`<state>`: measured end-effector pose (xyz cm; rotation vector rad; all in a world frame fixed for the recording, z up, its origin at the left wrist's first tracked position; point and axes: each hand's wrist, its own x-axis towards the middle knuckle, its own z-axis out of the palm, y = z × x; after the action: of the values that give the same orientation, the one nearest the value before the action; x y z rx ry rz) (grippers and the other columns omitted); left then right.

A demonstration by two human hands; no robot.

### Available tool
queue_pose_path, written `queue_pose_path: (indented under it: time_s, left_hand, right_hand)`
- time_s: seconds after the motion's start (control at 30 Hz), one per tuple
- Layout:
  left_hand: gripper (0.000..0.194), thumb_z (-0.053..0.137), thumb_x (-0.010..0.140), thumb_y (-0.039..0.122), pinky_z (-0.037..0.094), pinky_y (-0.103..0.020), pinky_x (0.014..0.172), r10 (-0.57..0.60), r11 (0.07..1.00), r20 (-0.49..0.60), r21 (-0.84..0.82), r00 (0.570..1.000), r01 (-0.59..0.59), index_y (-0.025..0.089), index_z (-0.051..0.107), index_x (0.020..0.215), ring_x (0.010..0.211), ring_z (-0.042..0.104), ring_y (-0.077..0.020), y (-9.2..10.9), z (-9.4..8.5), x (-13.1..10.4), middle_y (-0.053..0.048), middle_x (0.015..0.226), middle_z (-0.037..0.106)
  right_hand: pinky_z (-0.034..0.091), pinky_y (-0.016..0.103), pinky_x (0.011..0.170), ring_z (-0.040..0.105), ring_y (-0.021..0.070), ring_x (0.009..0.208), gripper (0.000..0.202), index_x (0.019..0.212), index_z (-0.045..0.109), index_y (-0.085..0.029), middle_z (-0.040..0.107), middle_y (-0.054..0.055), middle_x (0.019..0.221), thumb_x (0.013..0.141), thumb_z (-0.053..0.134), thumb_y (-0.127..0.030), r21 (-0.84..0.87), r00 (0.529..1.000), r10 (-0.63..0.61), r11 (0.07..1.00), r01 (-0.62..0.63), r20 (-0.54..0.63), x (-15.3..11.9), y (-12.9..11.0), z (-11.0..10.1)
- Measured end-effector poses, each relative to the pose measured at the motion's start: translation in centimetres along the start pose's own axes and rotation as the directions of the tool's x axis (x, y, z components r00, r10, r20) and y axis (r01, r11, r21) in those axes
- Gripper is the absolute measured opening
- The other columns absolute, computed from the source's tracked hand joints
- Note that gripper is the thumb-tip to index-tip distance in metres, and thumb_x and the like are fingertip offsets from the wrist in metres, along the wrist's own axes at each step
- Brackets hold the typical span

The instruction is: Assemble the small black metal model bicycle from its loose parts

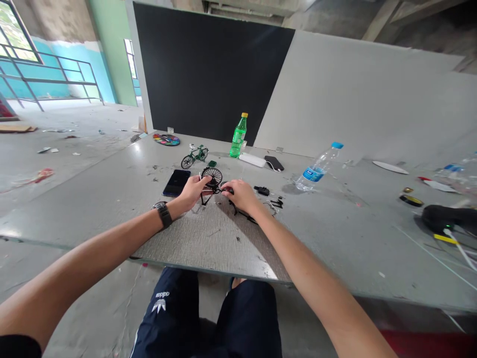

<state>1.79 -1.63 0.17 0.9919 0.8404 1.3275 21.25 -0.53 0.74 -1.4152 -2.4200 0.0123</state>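
My left hand (194, 190) is closed on a black model bicycle frame with a spoked wheel (212, 176), held just above the table. My right hand (240, 193) pinches at the frame's right side; its fingertips hide what they grip, if anything. Beneath my right hand lie thin black parts (244, 215), partly covered by the wrist. Small black pieces (276, 203) and a black block-like part (262, 190) rest to the right. Behind my hands stands a green model bicycle (194, 155), with a small green piece (212, 163) beside it.
A dark phone (176, 183) lies left of my hand. Toward the back are a paint palette (166, 139), a green bottle (238, 136), a white power bank (252, 160) and a black device (274, 163). A clear water bottle (319, 168) stands right. Tape (411, 200) and cables lie far right.
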Motion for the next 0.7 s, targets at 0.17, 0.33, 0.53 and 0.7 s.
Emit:
queue_pose_path:
  time_s: [0.17,0.33,0.53,0.7]
  left_hand:
    - [0.017,0.070,0.083,0.028,0.058,-0.028,0.069,0.010,1.000,-0.030,0.010,0.999,-0.010,0.014,0.062,0.078,0.069,0.067,-0.0136,-0.1,0.0,0.0,-0.004,0.079,0.069]
    - [0.018,0.071,0.081,0.032,0.057,-0.028,0.067,0.040,0.999,-0.054,0.024,0.998,-0.039,0.015,0.064,0.079,0.070,0.065,-0.0138,-0.3,-0.3,0.3,-0.004,0.078,0.068]
    - [0.023,0.074,0.078,0.036,0.057,-0.028,0.067,0.036,0.998,-0.040,0.044,0.999,-0.034,0.016,0.063,0.078,0.067,0.063,-0.0130,-0.3,-0.4,0.3,-0.002,0.077,0.066]
    - [0.025,0.076,0.077,0.037,0.057,-0.028,0.068,0.039,0.998,-0.032,0.042,0.999,-0.037,0.016,0.062,0.078,0.068,0.062,-0.0128,-0.5,-0.4,0.3,-0.002,0.079,0.065]
  right_hand:
    - [0.046,0.034,0.084,0.065,0.0215,0.092,0.014,0.099,0.077,-0.021,0.075,0.007,0.099,0.091,0.068,-0.028,0.111,0.998,-0.064,0.992,0.063,0.004,0.2,0.8,-1.0]
    - [0.044,0.027,0.063,0.063,0.0153,0.069,0.014,0.082,0.079,-0.022,0.074,0.001,0.079,0.077,0.081,-0.035,0.417,0.909,-0.200,0.908,0.032,0.366,-0.3,-0.4,-3.6]
    - [0.044,0.023,0.060,0.061,0.0125,0.067,0.017,0.078,0.079,-0.023,0.071,-0.003,0.073,0.069,0.087,-0.034,0.547,0.737,-0.425,0.832,0.091,0.525,-1.3,-4.6,-3.9]
    - [0.042,0.023,0.061,0.058,0.0112,0.065,0.006,0.075,0.077,-0.022,0.068,-0.003,0.070,0.078,0.081,-0.026,0.519,0.693,-0.474,0.838,0.167,0.543,-1.5,-6.0,-3.0]
